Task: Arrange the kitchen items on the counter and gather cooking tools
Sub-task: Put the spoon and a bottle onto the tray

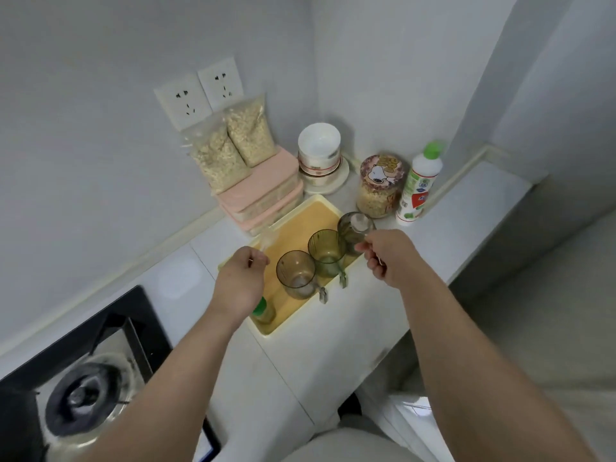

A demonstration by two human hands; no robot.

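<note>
Yellow tray sits on the white desk w/ two see-through greenish cups upright in it: near cup & far cup, side by side, handles hanging over the tray's right edge. Right hand holds a third cup at the tray's far-right corner, just beside the far cup, tilted w/ its mouth twd the camera; fingers are curled tight at its handle side. Left hand is over the tray's left part, fingers curled & pinched on a pale utensil that is thin & blurred, so can't tell what kind. Small green-capped bottle stands in the tray's near corner, partly hidden by the left wrist. Behind the tray: stacked pink-lidded boxes w/ two bags of oats on top, leaning on the wall, then a white bowl stack, a cartoon-lid jar & a white squeeze bottle. Gas stove is at lower left.
</note>
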